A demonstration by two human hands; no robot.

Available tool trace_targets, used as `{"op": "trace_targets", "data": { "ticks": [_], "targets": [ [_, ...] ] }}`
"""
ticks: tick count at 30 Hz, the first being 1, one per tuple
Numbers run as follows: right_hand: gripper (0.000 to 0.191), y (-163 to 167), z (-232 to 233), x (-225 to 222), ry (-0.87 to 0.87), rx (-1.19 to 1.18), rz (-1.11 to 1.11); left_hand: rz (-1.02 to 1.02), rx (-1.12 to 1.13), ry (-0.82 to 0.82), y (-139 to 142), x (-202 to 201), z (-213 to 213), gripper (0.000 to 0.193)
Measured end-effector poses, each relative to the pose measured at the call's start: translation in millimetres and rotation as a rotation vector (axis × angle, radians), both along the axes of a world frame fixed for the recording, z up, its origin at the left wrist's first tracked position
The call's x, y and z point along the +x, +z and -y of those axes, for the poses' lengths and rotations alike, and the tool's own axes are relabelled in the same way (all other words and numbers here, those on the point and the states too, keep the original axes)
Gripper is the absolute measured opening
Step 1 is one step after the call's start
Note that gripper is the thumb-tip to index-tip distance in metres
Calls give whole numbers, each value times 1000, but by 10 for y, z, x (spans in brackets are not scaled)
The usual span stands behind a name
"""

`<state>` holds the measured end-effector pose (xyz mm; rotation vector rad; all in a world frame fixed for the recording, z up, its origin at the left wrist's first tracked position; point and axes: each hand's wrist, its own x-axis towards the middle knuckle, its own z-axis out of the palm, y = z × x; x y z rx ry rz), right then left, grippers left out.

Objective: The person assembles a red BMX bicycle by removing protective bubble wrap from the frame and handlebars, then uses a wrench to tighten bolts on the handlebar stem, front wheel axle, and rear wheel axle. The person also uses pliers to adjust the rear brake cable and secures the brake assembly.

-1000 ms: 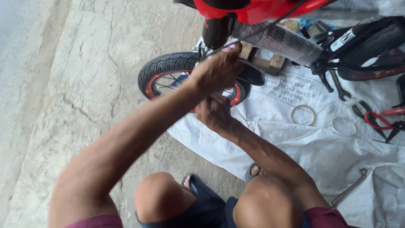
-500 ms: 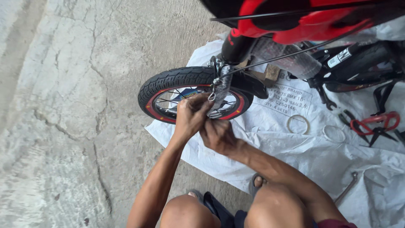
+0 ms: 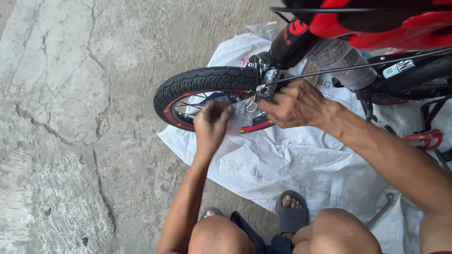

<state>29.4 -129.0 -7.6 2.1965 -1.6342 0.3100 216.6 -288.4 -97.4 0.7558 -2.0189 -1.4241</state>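
Down at the small front wheel [image 3: 207,91] of the red and black bicycle [image 3: 376,28], both hands are in close. The wheel has a black knobbly tyre with a red band along its rim, and it rests on a white plastic sheet [image 3: 282,164] spread over cracked concrete floor [image 3: 70,117].

The left hand [image 3: 212,124] sits just in front of the wheel's lower edge, fingers curled and pinching a bit of clear plastic wrap [image 3: 240,117] that hangs right against the spokes. The right hand [image 3: 294,103] is just to the right of the wheel's hub, fingers bent and closed around something small at the axle; what exactly it grips I cannot tell, the fingers cover it. A small metal ring or hook [image 3: 251,107] shows between the two hands, right beside the hub.

Above the wheel, the black fork [image 3: 294,40] rises to the red frame, with more clear wrap around the tube to its right. Below the wheel, near the person's knees, a foot in a grey sandal [image 3: 292,214] stands on the sheet's edge, and a metal spanner [image 3: 382,209] lies on the sheet to the right of it.
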Motion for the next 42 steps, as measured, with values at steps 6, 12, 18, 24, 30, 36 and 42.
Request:
{"op": "trace_targets", "data": {
  "ticks": [6, 12, 18, 24, 30, 36, 42],
  "targets": [
    [38, -5, 73, -69, 67, -36, -24, -267, -622, -49, -157, 40, -495, 51],
    [31, -490, -151, -35, -15, -128, 147, -267, -271, -117, -374, -264, -520, 59],
    [24, -1518, -87, 703, -583, -517, 1002, -152, -199, -272, -512, -313, -268, 61],
    [29, -1565, 81, 818, -637, -592, 929, -32, -241, -304, -471, -297, -214, 61],
    [28, -1255, 13, 736, -592, -526, 987, -33, -221, -403, -333, -272, -193, 48],
    [28, -1250, -86, 605, -484, -467, 1086, 17, 65, -438, -331, -301, -233, 46],
    [14, -1286, -142, 680, -506, -542, 882, 265, -698, -440, 311, -88, -453, 82]
  ]
}}
